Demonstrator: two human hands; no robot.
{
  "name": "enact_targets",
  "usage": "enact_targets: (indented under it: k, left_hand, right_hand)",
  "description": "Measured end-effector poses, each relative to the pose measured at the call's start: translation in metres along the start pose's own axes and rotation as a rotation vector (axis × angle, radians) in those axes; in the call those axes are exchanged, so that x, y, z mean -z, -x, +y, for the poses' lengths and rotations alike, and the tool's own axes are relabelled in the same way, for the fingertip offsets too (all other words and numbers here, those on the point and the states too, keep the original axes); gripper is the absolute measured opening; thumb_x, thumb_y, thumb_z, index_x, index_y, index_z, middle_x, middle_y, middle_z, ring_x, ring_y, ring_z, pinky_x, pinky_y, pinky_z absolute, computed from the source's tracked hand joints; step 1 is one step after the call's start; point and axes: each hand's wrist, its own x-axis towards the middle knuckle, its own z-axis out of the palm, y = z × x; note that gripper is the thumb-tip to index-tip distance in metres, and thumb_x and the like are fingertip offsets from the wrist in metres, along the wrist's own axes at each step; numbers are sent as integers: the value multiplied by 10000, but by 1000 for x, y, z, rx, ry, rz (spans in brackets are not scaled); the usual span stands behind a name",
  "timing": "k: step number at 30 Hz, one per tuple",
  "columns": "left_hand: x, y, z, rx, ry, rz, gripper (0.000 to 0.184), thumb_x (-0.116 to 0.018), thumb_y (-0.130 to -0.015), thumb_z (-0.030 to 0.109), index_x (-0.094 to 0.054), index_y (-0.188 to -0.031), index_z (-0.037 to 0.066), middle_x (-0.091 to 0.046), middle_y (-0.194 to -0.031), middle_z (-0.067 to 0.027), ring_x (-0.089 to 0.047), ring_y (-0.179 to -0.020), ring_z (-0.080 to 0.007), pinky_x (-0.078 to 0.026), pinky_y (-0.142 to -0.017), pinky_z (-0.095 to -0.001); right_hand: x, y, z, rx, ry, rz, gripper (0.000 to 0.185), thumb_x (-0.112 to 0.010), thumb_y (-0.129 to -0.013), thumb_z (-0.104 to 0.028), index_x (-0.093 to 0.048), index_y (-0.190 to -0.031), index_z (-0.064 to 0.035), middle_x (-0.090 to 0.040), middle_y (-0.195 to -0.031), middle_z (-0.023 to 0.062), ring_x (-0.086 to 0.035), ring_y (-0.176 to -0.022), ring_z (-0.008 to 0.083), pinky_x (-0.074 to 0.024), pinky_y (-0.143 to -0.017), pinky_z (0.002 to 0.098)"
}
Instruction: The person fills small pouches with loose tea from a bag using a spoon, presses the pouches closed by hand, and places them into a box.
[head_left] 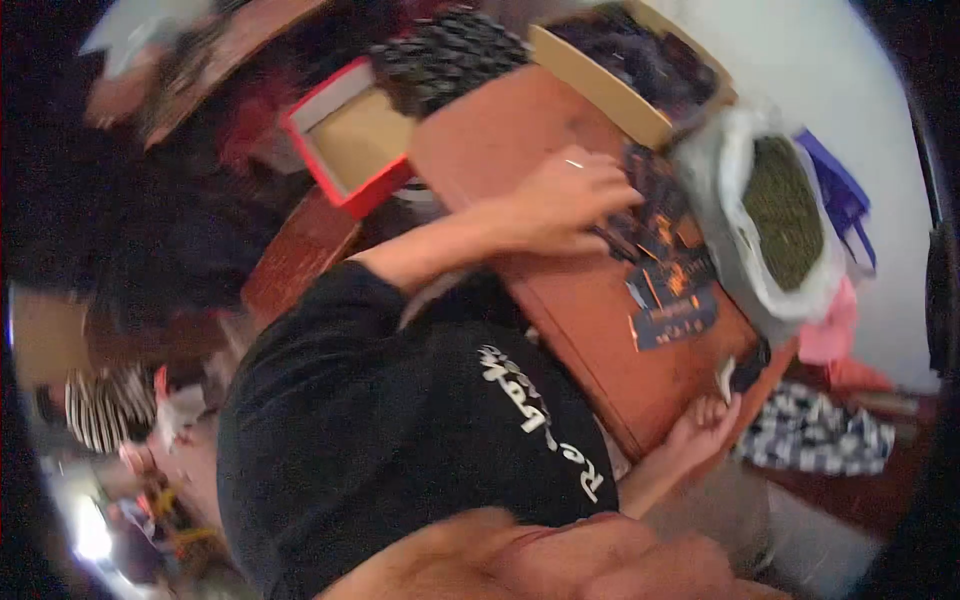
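My left hand, with a ring on one finger, reaches across the reddish-brown tabletop. Its fingers are bent but apart, over a pile of dark narrow pieces; blur hides exactly what they touch. Beside this pile lie several dark cards or packets with orange print. Close to the table's near right corner, my right hand has its fingers curled in. By its fingertips are a small curved whitish piece and a dark item; what the fingers hold is unclear.
An open white sack of greenish-brown loose material stands along the far edge. A cardboard box of dark pieces sits at the far left corner. Left of the table are a red box and a dark heap. Checked cloth lies at right.
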Motion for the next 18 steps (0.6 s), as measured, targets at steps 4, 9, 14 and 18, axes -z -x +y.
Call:
enact_targets:
  k: [4, 9, 14, 18]
  left_hand:
    - [-13, -5, 6, 27, -185, -151, 705, -802, -697, 332, -514, -1301, 109, -568, -1226, -140, -479, -1256, -311, -347, -1049, -552]
    - [-27, -9, -3, 126, -149, -223, 690, -785, -714, 292, -505, -1322, 128, -602, -1178, -142, -537, -1174, -317, -333, -1048, -542]
    - [-18, -8, 7, 114, -127, -97, 721, -788, -706, 194, -480, -1355, 127, -586, -1193, -160, -539, -1139, -365, -406, -1000, -478]
    - [24, -11, 25, 161, -55, -54, 759, -783, -703, 122, -452, -1385, 135, -564, -1222, -172, -527, -1144, -393, -446, -974, -457]
  right_hand:
    - [-9, 4, -3, -60, -172, -71, 273, -423, -1040, -124, -462, -1249, 48, -433, -733, 18, -356, -570, 90, -349, -492, 239]
    - [2, -3, 3, -106, -223, -184, 281, -416, -1035, -109, -483, -1261, 43, -423, -750, 15, -343, -590, 81, -327, -513, 222]
    - [-4, 6, 2, -90, -256, -38, 264, -448, -1030, -165, -518, -1223, 2, -388, -685, -17, -328, -572, 78, -305, -510, 240]
    - [-6, 6, 2, -65, -249, -145, 256, -462, -1026, -168, -544, -1201, 1, -478, -698, 4, -342, -560, 81, -322, -514, 246]
